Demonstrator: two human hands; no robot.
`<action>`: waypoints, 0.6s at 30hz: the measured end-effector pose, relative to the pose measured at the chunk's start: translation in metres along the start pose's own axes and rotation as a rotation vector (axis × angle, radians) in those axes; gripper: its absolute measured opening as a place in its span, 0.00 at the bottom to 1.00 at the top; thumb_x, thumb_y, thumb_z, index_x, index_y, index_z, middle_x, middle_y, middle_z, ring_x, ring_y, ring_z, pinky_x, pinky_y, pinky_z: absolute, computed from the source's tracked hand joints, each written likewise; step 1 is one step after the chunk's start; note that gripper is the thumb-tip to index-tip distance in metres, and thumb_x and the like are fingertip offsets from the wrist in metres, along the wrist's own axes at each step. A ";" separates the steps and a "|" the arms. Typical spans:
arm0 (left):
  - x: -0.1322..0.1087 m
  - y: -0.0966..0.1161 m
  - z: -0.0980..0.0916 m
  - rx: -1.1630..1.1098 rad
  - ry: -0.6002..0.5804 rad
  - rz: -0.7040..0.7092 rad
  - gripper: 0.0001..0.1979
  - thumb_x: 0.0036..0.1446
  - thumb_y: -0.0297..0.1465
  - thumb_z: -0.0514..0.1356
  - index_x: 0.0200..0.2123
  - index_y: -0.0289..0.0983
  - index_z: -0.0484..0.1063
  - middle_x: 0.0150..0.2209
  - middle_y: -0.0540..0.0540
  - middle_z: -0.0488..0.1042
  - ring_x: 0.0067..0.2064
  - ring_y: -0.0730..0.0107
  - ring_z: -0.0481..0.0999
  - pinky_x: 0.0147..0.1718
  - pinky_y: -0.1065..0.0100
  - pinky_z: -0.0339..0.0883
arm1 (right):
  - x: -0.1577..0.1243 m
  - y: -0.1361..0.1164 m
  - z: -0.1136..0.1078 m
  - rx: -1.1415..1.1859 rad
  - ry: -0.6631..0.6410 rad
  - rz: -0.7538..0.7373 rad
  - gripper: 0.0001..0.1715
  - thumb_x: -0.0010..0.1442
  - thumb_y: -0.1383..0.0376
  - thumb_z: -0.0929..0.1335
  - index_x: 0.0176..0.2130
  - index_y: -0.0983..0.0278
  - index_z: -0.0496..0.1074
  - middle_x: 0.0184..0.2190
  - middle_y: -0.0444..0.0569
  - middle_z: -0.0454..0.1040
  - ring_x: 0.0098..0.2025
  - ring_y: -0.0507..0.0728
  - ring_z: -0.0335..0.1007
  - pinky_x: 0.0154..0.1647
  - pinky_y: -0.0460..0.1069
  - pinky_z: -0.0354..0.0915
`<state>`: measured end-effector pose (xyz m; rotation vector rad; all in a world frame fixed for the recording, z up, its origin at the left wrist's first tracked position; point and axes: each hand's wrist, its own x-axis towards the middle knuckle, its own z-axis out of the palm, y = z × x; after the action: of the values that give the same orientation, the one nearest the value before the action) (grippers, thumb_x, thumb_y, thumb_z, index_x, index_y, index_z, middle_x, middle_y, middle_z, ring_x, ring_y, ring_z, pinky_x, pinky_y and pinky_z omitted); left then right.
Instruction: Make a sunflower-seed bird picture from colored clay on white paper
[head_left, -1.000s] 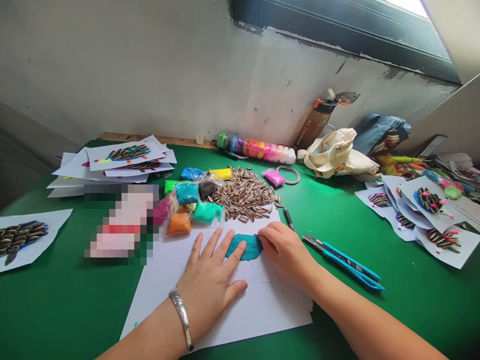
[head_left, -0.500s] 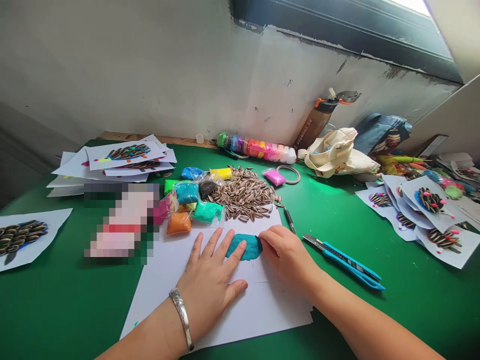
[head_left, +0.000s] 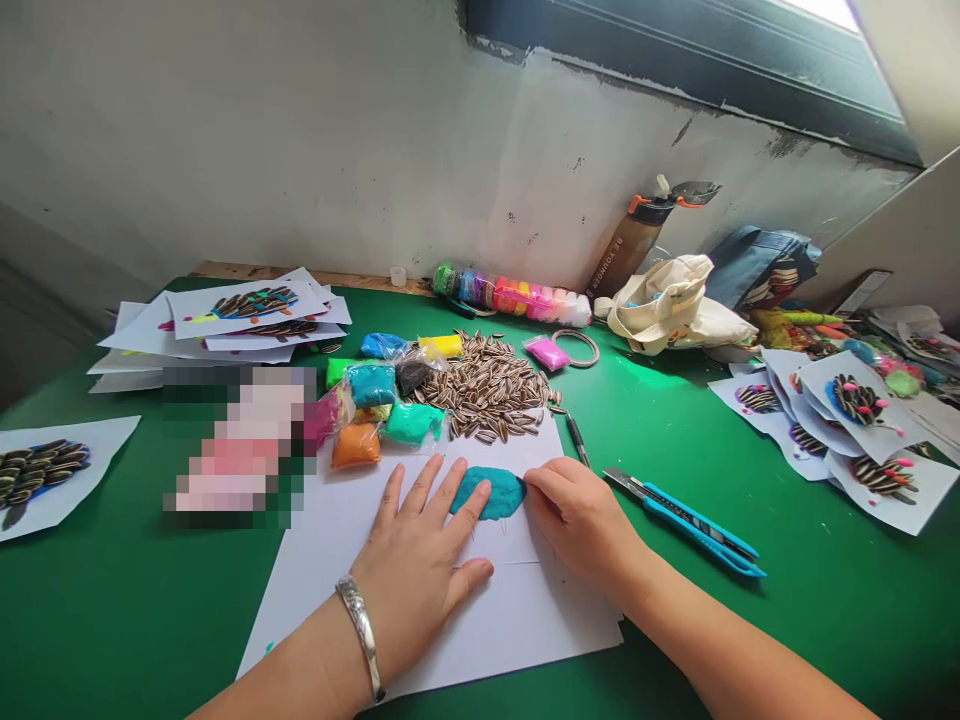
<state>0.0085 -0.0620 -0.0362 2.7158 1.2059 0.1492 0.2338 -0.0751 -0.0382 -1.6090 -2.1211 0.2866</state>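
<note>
Broadly, a green table (head_left: 750, 620) fills the view, and a stack of white paper (head_left: 517, 620) lies on it in front of the person. Behind the paper is a pile of striped sunflower seeds (head_left: 487, 390), with small bags of coloured clay (head_left: 375, 400) just to its left.

The left hand (head_left: 420, 560) lies flat on the paper, palm down and fingers spread apart, a silver bracelet (head_left: 360, 635) on its wrist. Its index and middle fingertips touch the left edge of a flattened teal clay patch (head_left: 487, 492) stuck on the top sheet. The right hand (head_left: 581, 520) rests on the paper just right of the patch, fingers drawn together and pinched on a small dark seed (head_left: 521, 482), whose tip meets the patch's right edge. So the clay sits between the two hands, touched from both sides.

A blue utility knife (head_left: 686, 522) lies on the table right of the right hand, near it but apart.
</note>
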 end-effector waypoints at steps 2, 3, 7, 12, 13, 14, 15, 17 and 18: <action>0.000 0.000 0.000 0.000 -0.005 -0.002 0.30 0.60 0.45 0.54 0.64 0.48 0.54 0.67 0.42 0.53 0.67 0.44 0.49 0.59 0.38 0.42 | -0.002 -0.001 0.000 -0.001 0.004 0.000 0.12 0.62 0.73 0.61 0.33 0.64 0.72 0.28 0.48 0.69 0.31 0.54 0.63 0.33 0.48 0.59; 0.000 0.000 0.000 0.000 -0.007 -0.003 0.30 0.60 0.45 0.54 0.64 0.48 0.54 0.67 0.43 0.53 0.67 0.44 0.49 0.59 0.38 0.41 | -0.002 -0.002 0.000 -0.005 0.014 0.003 0.12 0.62 0.73 0.61 0.33 0.64 0.72 0.28 0.48 0.69 0.31 0.54 0.63 0.33 0.48 0.59; 0.000 0.000 -0.001 -0.010 -0.023 -0.006 0.30 0.60 0.45 0.54 0.64 0.48 0.54 0.67 0.42 0.51 0.67 0.43 0.48 0.59 0.36 0.42 | -0.005 -0.003 0.000 -0.026 0.032 0.009 0.11 0.62 0.72 0.61 0.33 0.64 0.72 0.27 0.49 0.69 0.31 0.54 0.63 0.33 0.48 0.59; 0.001 0.000 -0.002 -0.020 -0.034 -0.010 0.30 0.60 0.44 0.54 0.64 0.48 0.54 0.67 0.42 0.51 0.67 0.42 0.48 0.59 0.36 0.42 | -0.009 -0.003 -0.001 -0.023 0.040 0.004 0.12 0.62 0.73 0.61 0.34 0.65 0.72 0.28 0.50 0.70 0.31 0.55 0.63 0.33 0.48 0.60; 0.001 0.000 -0.002 -0.021 -0.034 -0.009 0.30 0.60 0.44 0.54 0.64 0.48 0.54 0.67 0.42 0.51 0.67 0.42 0.48 0.59 0.36 0.42 | -0.009 -0.004 0.000 -0.025 0.049 0.012 0.12 0.62 0.73 0.61 0.35 0.65 0.72 0.28 0.50 0.70 0.32 0.55 0.64 0.34 0.48 0.60; 0.001 0.000 -0.002 -0.023 -0.034 -0.008 0.30 0.60 0.44 0.54 0.64 0.48 0.54 0.67 0.42 0.51 0.67 0.42 0.48 0.59 0.36 0.42 | -0.010 -0.004 0.000 -0.031 0.056 0.015 0.12 0.62 0.73 0.61 0.35 0.65 0.72 0.29 0.50 0.70 0.32 0.55 0.64 0.34 0.48 0.60; 0.001 0.000 -0.002 -0.024 -0.033 -0.008 0.30 0.60 0.44 0.54 0.64 0.48 0.54 0.67 0.41 0.51 0.67 0.42 0.48 0.59 0.36 0.42 | -0.010 -0.004 0.000 -0.036 0.059 0.013 0.12 0.62 0.73 0.61 0.35 0.65 0.72 0.29 0.50 0.70 0.32 0.55 0.64 0.35 0.48 0.60; 0.001 0.001 -0.002 -0.026 -0.035 -0.009 0.30 0.60 0.44 0.54 0.64 0.48 0.54 0.67 0.41 0.51 0.67 0.42 0.48 0.59 0.35 0.42 | -0.011 -0.005 0.001 -0.038 0.059 -0.002 0.12 0.62 0.73 0.61 0.34 0.65 0.72 0.28 0.50 0.70 0.32 0.55 0.64 0.35 0.48 0.60; 0.001 0.001 -0.002 -0.026 -0.037 -0.010 0.30 0.60 0.44 0.54 0.64 0.48 0.54 0.67 0.41 0.51 0.67 0.42 0.48 0.59 0.35 0.42 | -0.011 -0.005 0.001 -0.037 0.060 -0.007 0.12 0.62 0.73 0.61 0.34 0.65 0.72 0.28 0.50 0.70 0.32 0.55 0.64 0.35 0.48 0.60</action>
<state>0.0091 -0.0619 -0.0338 2.6774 1.1992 0.1114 0.2310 -0.0873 -0.0397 -1.6109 -2.0979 0.1950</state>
